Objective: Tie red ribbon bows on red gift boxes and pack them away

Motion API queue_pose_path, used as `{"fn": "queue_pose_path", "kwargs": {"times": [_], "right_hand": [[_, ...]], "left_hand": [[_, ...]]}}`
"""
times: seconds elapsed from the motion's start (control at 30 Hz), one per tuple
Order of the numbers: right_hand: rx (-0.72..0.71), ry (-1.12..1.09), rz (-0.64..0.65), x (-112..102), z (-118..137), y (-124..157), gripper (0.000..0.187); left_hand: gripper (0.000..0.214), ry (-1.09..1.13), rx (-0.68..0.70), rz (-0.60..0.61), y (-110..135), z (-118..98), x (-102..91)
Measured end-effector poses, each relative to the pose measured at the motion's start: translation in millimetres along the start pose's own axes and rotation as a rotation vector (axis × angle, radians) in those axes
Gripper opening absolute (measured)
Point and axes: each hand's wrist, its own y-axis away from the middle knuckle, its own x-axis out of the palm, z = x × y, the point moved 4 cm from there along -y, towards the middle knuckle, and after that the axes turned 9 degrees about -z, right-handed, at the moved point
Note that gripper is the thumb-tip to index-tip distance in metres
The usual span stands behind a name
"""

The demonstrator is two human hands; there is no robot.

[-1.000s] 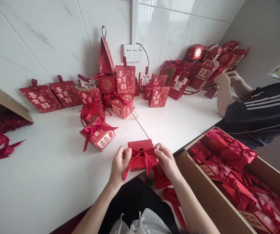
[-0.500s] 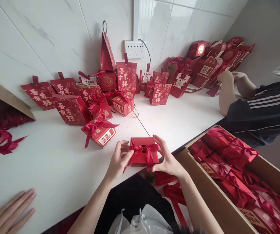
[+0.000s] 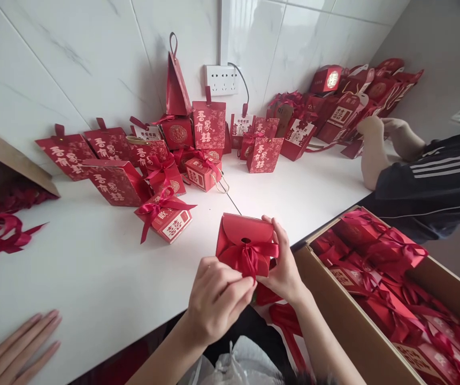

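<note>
A red gift box [image 3: 244,230] with a rounded flap and a dark hole is held tilted above the front edge of the table. Its dark red ribbon [image 3: 250,256] is tied in a bow across the front. My right hand [image 3: 284,264] grips the box's right side, thumb below and fingers behind the edge. My left hand [image 3: 217,299] is closed at the front, its fingertips pinching the hanging tail of the ribbon. Left of the hands, a ribboned red box [image 3: 166,216] with a cream label lies on the white table [image 3: 105,267].
A cardboard carton [image 3: 334,299] full of ribboned red boxes stands at the right. Several red boxes [image 3: 209,125] line the wall. Loose ribbons [image 3: 5,235] lie far left. One person's hand [image 3: 25,347] rests at the lower left; another person's arm [image 3: 374,149] reaches in from the right.
The box has risen off the table and tilted, moving slightly right. My left hand has left the box's left side and closed on the ribbon tail. My right hand stays on the box.
</note>
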Motion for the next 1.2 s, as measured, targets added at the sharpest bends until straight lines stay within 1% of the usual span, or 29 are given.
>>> {"fn": "queue_pose_path", "kwargs": {"times": [0.13,0.3,0.47,0.7,0.77,0.8,0.83,0.87,0.93,0.97,1.0,1.03,1.07,1.1,1.17,1.2], "right_hand": [[-0.022,-0.022,-0.062,-6.1,8.2,0.9,0.098],[-0.021,-0.060,-0.093,-12.8,15.4,3.2,0.099],[-0.049,-0.065,-0.092,-16.5,23.2,1.6,0.101],[-0.054,-0.055,-0.097,-19.4,28.4,-0.1,0.100],[-0.054,-0.049,-0.093,-21.2,29.2,0.6,0.102],[-0.033,-0.045,-0.094,-22.6,28.7,1.2,0.103],[0.013,-0.045,-0.100,-24.5,26.8,1.9,0.104],[0.090,-0.059,-0.118,-27.2,23.2,2.9,0.106],[0.321,-0.167,-0.177,-34.0,11.4,6.5,0.105],[0.453,-0.268,-0.210,-37.5,4.3,9.1,0.099],[0.579,-0.385,-0.238,-40.8,-2.7,12.0,0.091],[0.697,-0.499,-0.252,-43.9,-8.9,15.1,0.081],[0.803,-0.595,-0.253,-47.1,-14.2,18.3,0.072],[0.895,-0.667,-0.243,-50.7,-18.2,21.4,0.067],[1.030,-0.754,-0.223,-59.3,-22.6,27.7,0.065],[1.070,-0.789,-0.225,-64.0,-23.4,30.5,0.065]], "left_hand": [[0.019,-0.023,0.090,0.009,-1.5,-11.8,2.7],[0.017,-0.010,0.114,0.010,-10.4,-21.0,-2.5],[0.016,-0.016,0.096,-0.011,-21.4,-26.9,-9.6],[0.019,0.012,0.099,0.010,-25.6,-33.7,-15.2],[0.021,0.077,0.050,-0.014,-28.0,-31.8,-16.6],[0.021,0.108,-0.014,-0.039,-29.7,-27.2,-17.0],[0.019,0.131,-0.115,-0.074,-31.3,-19.2,-16.9],[0.015,0.142,-0.257,-0.114,-32.1,-7.5,-15.9],[0.004,0.164,-0.606,-0.184,-28.8,22.9,-9.6],[0.004,0.183,-0.773,-0.196,-24.7,38.5,-3.5],[0.009,0.221,-0.902,-0.179,-19.9,52.4,5.1],[0.014,0.255,-0.987,-0.123,-15.0,63.8,15.9],[0.017,0.269,-1.027,-0.025,-9.9,72.2,28.4],[0.018,0.268,-1.031,0.096,-4.5,77.5,42.0],[0.019,0.241,-0.965,0.322,7.2,79.6,68.5],[0.020,0.232,-0.907,0.404,12.7,77.2,80.6]]}}
